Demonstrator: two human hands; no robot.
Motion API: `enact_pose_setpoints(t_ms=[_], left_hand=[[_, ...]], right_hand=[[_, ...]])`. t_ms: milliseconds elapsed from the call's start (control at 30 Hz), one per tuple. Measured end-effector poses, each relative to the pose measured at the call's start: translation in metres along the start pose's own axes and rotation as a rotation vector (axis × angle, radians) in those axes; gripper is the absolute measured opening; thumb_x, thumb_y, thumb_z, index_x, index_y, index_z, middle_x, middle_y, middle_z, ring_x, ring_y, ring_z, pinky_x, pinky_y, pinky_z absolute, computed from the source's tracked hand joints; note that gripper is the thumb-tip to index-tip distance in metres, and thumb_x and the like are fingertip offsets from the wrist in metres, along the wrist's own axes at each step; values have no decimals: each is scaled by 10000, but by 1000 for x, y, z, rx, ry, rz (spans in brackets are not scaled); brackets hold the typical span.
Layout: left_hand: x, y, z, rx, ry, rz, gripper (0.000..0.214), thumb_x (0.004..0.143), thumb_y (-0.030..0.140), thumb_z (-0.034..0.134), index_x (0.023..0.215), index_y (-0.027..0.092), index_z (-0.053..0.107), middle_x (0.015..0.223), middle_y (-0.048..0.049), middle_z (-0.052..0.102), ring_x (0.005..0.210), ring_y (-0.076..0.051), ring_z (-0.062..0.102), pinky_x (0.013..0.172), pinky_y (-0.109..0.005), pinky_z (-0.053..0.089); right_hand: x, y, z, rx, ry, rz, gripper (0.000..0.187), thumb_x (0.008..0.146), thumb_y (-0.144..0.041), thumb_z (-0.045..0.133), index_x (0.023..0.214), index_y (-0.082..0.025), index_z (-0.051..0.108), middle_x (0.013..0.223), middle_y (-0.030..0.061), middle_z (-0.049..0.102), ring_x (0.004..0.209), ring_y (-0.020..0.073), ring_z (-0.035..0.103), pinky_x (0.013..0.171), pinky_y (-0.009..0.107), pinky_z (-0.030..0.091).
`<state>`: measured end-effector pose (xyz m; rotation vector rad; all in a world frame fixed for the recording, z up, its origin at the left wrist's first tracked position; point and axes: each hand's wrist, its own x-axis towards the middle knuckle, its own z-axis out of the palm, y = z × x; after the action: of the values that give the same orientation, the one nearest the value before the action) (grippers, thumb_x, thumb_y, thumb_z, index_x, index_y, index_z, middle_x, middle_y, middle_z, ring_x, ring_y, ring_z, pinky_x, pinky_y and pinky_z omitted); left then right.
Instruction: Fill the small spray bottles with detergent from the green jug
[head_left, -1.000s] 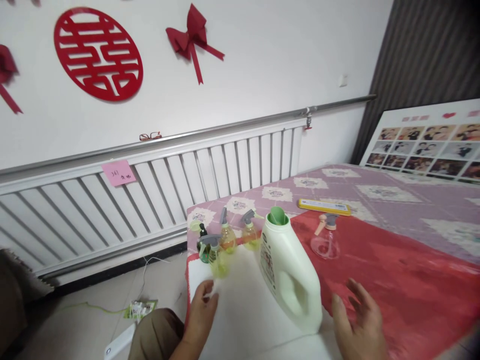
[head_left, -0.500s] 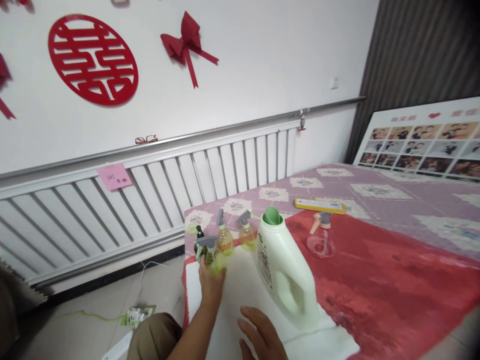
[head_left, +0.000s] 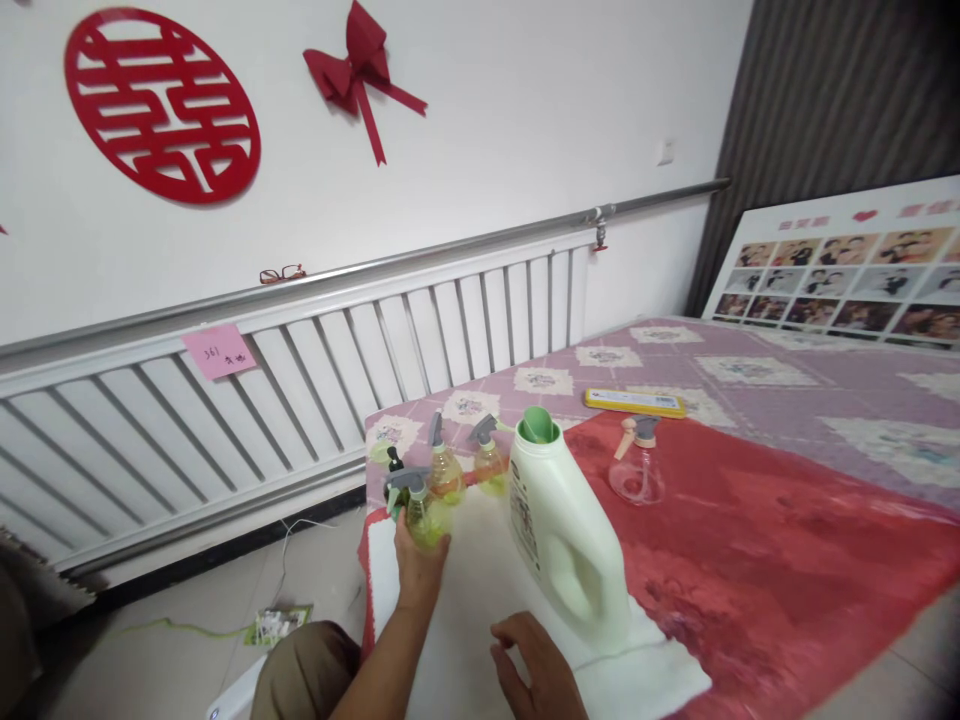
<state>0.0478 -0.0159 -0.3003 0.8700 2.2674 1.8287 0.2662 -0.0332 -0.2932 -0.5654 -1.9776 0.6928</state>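
Where spray bottles [head_left: 427,522] cluster, the left hand [head_left: 421,562] grips one.

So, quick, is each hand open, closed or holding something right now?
Left hand: closed around the yellow-green spray bottle.
Right hand: open, loosely curled, holding nothing visible, near the pale jug.

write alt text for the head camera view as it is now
A person's left hand grips a yellow-green spray bottle, while the right hand, holding nothing, is near a large pale jug on a white cloth. More spray bottles stand beyond the left hand, and a clear one stands on a red cloth to the right.
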Motion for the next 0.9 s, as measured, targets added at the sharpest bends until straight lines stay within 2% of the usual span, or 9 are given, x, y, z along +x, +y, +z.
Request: enact_pose_setpoints(t_ms=[67,133,200,267,367,500,600,733,900], left_hand=[[-10,4,-9,4,33,-53,804,606,393,731,1292,169,378,1315,-166,478,1265,-323,452,1031,-437,386],[-26,12,-23,-25,18,-124,689,662,476,685,1229,173,437,1245,-143,519,1208,-298,496,958,-394,433],[-45,26,-36,-104,-145,-147,467,737,543,616,1022,182,535,1017,-80,601,1004,-242,583,830,-333,466],[-60,44,-47,-150,-271,-115,378,841,573,499,764,204,508,715,9,532,722,-165,542,676,-275,433],[-65,79,-55,-222,-286,-67,492,895,610,390,602,215,402,581,44,405,588,-125,419,583,-249,357],[-44,125,-55,-325,-271,21,582,904,662,304,538,214,372,525,44,361,530,-114,349,533,-254,296],[-29,148,-54,-365,-260,44,605,887,698,291,519,220,332,495,56,308,491,-105,288,504,-261,252],[-21,160,-51,-389,-254,69,599,886,701,290,526,223,316,495,61,287,487,-104,266,497,-264,225],[-23,151,-50,-353,-259,67,588,898,685,269,535,225,326,503,53,313,497,-113,298,515,-270,251]], right_hand=[[3,-4,-2,44,-1,174,174,919,-310,474,766,-243,526,697,-16,564,648,144,577,628,247,501],[10,-8,-4,86,5,330,302,920,-410,460,670,-242,439,626,-38,474,590,138,499,572,248,444],[22,-14,-7,147,8,433,394,909,-505,442,622,-245,366,583,-55,387,553,131,425,524,250,378],[41,-22,-9,228,32,484,461,901,-583,400,592,-248,326,553,-64,337,526,125,375,502,256,322],[77,-39,-11,360,77,506,521,904,-644,326,564,-249,324,510,-66,326,501,123,352,500,265,292],[125,-61,-15,388,120,422,560,910,-654,287,526,-248,331,491,-50,352,498,132,376,517,280,304],[150,-74,-20,359,152,385,563,916,-640,289,513,-249,327,478,-48,349,487,134,369,512,285,300],[161,-87,-24,338,186,383,549,917,-630,287,522,-251,326,477,-47,350,478,133,355,490,282,288],[151,-82,-14,198,153,375,545,921,-629,230,540,-250,319,499,-47,354,505,140,378,519,286,304]])
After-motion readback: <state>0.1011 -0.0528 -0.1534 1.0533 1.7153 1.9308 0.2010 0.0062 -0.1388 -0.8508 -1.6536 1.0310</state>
